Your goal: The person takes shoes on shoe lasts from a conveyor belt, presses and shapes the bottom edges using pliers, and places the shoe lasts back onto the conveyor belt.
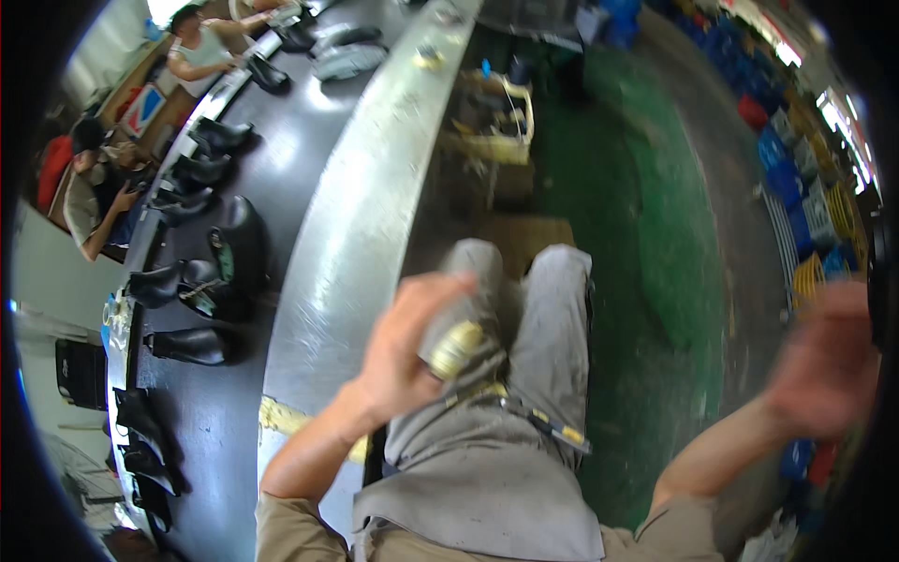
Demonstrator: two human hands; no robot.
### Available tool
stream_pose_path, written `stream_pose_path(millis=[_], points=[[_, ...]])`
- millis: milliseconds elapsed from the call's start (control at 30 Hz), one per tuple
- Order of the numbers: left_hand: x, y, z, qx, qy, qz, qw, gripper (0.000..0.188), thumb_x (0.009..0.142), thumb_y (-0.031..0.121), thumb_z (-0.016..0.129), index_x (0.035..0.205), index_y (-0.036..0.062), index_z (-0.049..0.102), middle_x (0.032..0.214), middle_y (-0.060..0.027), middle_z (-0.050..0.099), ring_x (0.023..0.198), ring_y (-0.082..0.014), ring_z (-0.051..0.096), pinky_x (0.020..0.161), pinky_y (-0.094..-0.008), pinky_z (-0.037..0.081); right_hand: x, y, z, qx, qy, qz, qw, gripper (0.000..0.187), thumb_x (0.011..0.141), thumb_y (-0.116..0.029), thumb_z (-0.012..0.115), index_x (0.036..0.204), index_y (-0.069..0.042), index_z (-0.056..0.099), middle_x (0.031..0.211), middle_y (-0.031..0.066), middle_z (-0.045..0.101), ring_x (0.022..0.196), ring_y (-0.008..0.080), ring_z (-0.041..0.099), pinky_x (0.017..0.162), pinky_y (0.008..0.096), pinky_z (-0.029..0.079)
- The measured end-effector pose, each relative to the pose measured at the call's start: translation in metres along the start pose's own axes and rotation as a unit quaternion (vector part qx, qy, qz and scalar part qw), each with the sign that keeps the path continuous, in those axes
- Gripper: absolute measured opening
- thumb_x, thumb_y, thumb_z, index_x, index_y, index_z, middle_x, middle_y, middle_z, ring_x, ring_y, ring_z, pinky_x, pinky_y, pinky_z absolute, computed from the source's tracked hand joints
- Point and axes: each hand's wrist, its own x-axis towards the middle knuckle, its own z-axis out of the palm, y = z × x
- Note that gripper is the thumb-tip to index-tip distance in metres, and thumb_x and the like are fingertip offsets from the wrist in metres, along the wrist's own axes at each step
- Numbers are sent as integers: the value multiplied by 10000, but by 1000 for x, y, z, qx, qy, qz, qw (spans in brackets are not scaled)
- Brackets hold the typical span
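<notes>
My left hand (pixel 409 339) hovers over my left thigh, beside the metal bench edge. Its fingers reach out to the right, apart from the thumb, and are slightly blurred. A pale yellow wrapping (pixel 457 349) shows where the thumb is and seems to be wound round it. Out at the far right, my right hand (pixel 824 361) is smeared by motion, so its fingers cannot be made out. Across my lap, on a grey apron (pixel 482 501), lies a slim tool (pixel 548 424) with a yellowish part and a metallic end; its kind is unclear.
To my left runs a dark conveyor (pixel 225 412) carrying several black shoes (pixel 192 347), bordered by a metal ledge (pixel 328 244). Ahead stands a yellow-rimmed bin (pixel 496 117). Two people (pixel 198 56) sit across the conveyor. Crates (pixel 815 211) line the right side beyond the green floor (pixel 646 206).
</notes>
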Motion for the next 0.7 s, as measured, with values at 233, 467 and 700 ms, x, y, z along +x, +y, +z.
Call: stream_pose_path(millis=[233,467,700], points=[[-31,39,-37,133,-124,-61,981,645,795,-9,750,1421,81,621,1338,-160,645,1245,-377,608,1049,-453,514,-199,192,76,-381,-474,477,634,322,1000,-293,683,1203,-47,726,1184,189,700,1109,321,685,957,446,551],[3,75,-32,157,-168,22,973,751,738,-43,732,1460,110,593,1369,-146,631,1260,-367,596,1053,-458,525,-218,188,85,-465,-479,469,578,464,985,-355,651,1350,-69,656,1387,205,559,1326,395,524,1072,505,481],[16,96,-23,191,-196,81,958,727,782,33,756,1480,131,578,1396,-121,621,1278,-356,585,1044,-446,534,-247,178,47,-384,-507,478,606,623,941,-301,622,1515,-78,528,1432,240,527,1377,416,465,1189,459,383]])
